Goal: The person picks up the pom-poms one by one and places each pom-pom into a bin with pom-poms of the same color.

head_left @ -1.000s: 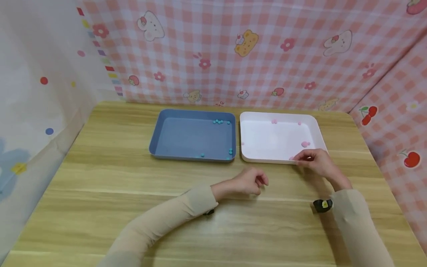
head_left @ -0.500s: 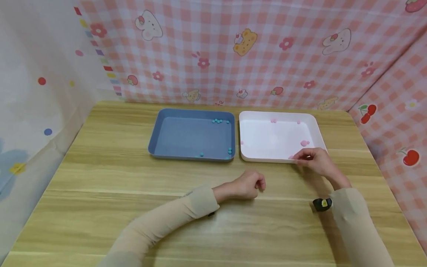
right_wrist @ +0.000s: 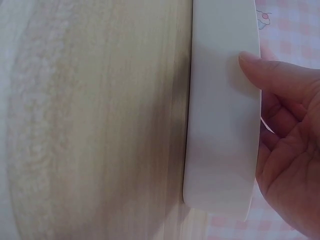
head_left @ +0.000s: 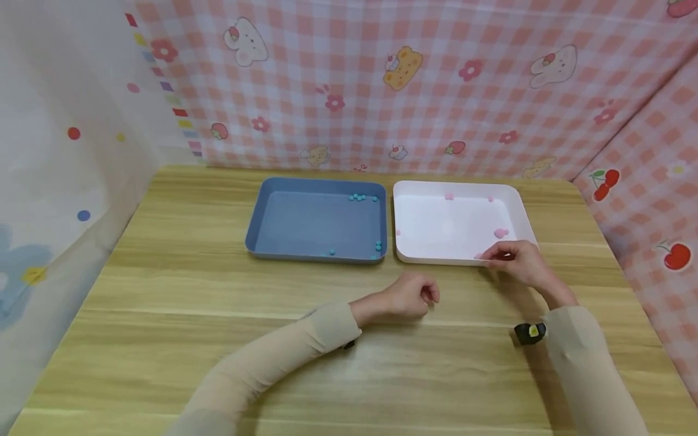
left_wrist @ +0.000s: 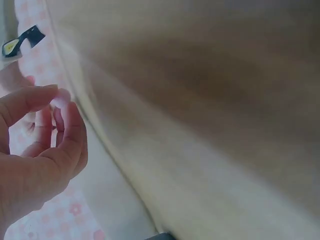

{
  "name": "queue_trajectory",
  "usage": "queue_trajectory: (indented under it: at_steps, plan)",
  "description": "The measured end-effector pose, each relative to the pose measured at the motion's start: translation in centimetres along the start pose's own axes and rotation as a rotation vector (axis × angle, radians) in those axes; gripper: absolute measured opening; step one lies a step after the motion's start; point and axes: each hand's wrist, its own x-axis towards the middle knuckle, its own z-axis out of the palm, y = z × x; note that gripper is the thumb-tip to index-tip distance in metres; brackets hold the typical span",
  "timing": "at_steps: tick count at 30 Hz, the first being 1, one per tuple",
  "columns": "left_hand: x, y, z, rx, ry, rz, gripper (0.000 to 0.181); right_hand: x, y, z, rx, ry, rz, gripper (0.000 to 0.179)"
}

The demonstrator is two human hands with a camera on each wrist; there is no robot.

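My right hand (head_left: pixel 518 264) grips the near wall of the white tray (head_left: pixel 436 262), toward its right end. In the right wrist view, the thumb (right_wrist: pixel 260 72) presses the wall's outer face while the fingers reach over the rim. Several small pink balls (head_left: pixel 500 233) lie inside this tray. Below it, over the table, my left hand (head_left: pixel 408 295) has its fingers curled. Between the left thumb and a fingertip, the left wrist view shows a small pale pink round piece (left_wrist: pixel 61 98); the head view hides it.
Left of the white tray stands a blue-grey tray (head_left: pixel 316 258) holding several small teal balls (head_left: pixel 357 197). Both rest on a wood-grain table (head_left: pixel 180 290). Pink checked cloth (head_left: pixel 349 72) hangs behind. A dark wrist device (head_left: pixel 529 333) sits at the right sleeve.
My left hand dips slightly, then rises again close to where it was. The right hand stays on the white tray's rim, and the trays and balls keep their places.
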Motion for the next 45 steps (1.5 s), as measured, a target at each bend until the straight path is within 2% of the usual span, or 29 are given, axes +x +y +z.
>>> queue_trajectory:
  at_steps: [3,8,14,18,24,32,42,45]
  plan:
    - [0.6,0.6,-0.7,-0.068,0.019,0.009,0.021,-0.1,0.0,-0.1,0.007,0.007,-0.014,0.005]
    - [2.0,1.6,-2.6,-0.113,0.083,0.019,0.022,0.0,0.2,-0.1,0.006,0.004,-0.024,0.006]
    - [4.2,2.1,-4.8,-0.165,0.211,0.001,0.022,0.2,0.6,0.0,0.008,0.001,-0.02,0.006]
    - [5.5,2.1,-5.7,-0.201,0.298,0.009,0.02,0.4,0.5,0.0,0.012,-0.004,-0.042,0.006]
    - [7.0,1.7,-6.1,-0.212,0.354,0.007,0.021,0.3,0.4,0.1,0.029,-0.015,-0.062,0.006]
    - [8.6,1.0,-6.3,-0.223,0.42,-0.021,0.022,0.1,0.4,0.2,0.042,-0.009,-0.031,0.006]
    - [8.8,0.1,-7.1,-0.239,0.486,-0.129,0.021,0.0,0.2,0.0,0.016,-0.001,-0.036,0.005]
    - [8.7,0.0,-7.2,-0.231,0.495,-0.135,0.017,-0.1,0.2,-0.1,0.015,-0.001,-0.029,0.005]
